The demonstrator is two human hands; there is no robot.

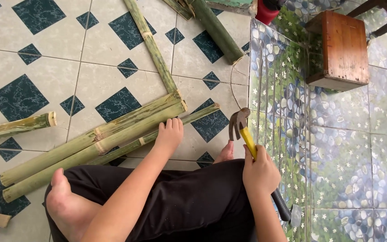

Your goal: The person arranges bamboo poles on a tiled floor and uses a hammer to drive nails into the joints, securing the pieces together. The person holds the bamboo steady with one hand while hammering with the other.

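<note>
My left hand (169, 134) rests palm down on a thin split bamboo strip (175, 122), next to two thicker green bamboo poles (113, 130) lying side by side on the tiled floor. My right hand (260, 172) grips a claw hammer (242, 127) by its yellow and black handle, the rusty head raised and pointing up left, beside the bamboo ends. I sit cross-legged in black trousers, with one bare foot (63, 201) at lower left and toes (225, 152) showing between my hands.
Another bamboo strip (151, 45) runs up from the pole ends, and a thick pole (216, 29) lies at the top. A short piece (16, 126) lies left. A wooden stool (343, 47) and a red container (267, 11) stand at upper right.
</note>
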